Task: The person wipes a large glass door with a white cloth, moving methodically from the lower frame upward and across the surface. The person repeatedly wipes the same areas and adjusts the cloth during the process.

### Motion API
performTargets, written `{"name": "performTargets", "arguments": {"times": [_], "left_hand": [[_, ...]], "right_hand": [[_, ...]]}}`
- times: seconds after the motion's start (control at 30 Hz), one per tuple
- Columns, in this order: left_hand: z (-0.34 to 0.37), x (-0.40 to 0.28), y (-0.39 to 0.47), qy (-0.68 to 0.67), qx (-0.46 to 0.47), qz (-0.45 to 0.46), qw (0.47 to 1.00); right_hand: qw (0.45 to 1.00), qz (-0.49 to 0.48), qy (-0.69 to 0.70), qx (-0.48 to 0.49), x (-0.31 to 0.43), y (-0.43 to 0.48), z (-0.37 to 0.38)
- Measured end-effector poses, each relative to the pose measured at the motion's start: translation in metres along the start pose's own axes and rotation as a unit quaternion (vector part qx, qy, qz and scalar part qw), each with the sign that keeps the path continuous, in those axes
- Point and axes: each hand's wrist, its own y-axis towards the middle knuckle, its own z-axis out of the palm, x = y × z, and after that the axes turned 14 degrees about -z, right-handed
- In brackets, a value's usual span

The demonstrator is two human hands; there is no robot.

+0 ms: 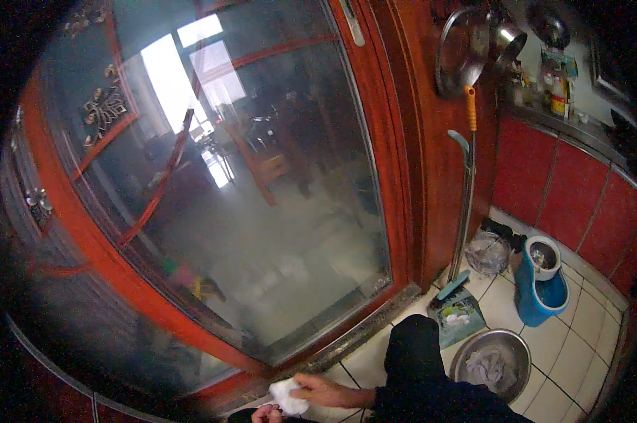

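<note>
My right hand (322, 391) grips a crumpled white wad (285, 396), which looks like tissue or thin cloth, low in the view. Just below and left of it my left hand (266, 414) shows at the bottom edge, with its fingers curled close to the wad. Most of that hand is cut off, so whether it holds the wad too is unclear. Both hands are near the bottom sill of a glass door (297, 248) with a red-brown wooden frame (387, 211). Reflections and haze cover the pane.
On the tiled floor to the right stand a metal basin (525, 365) holding wet grey cloth, a dustpan (464, 330) with litter, and a blue mop bucket (530, 304). A long-handled broom (465, 201) leans at the door frame. A counter (583, 135) runs above red cabinets (572, 185).
</note>
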Motion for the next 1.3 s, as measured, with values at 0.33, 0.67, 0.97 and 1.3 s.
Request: {"name": "performTargets", "arguments": {"times": [0.33, 0.67, 0.97, 1.3], "left_hand": [[-0.091, 0.100, 0.055, 0.039, 0.006, -0.021, 0.999], [-0.114, 0.206, 0.111, 0.450, 0.062, 0.189, 0.871], [-0.116, 0.159, 0.138, 0.532, 0.121, 0.154, 0.824], [-0.123, 0.088, 0.168, 0.561, 0.199, 0.096, 0.798]], "right_hand": [[0.956, 0.117, -0.161, -0.216, 0.097, -0.078, -0.168], [0.870, 0.078, -0.488, -0.009, 0.013, -0.094, -0.201], [0.867, 0.103, -0.482, 0.067, 0.023, -0.089, -0.219], [0.936, 0.075, -0.321, -0.124, 0.040, -0.120, -0.194]]}}
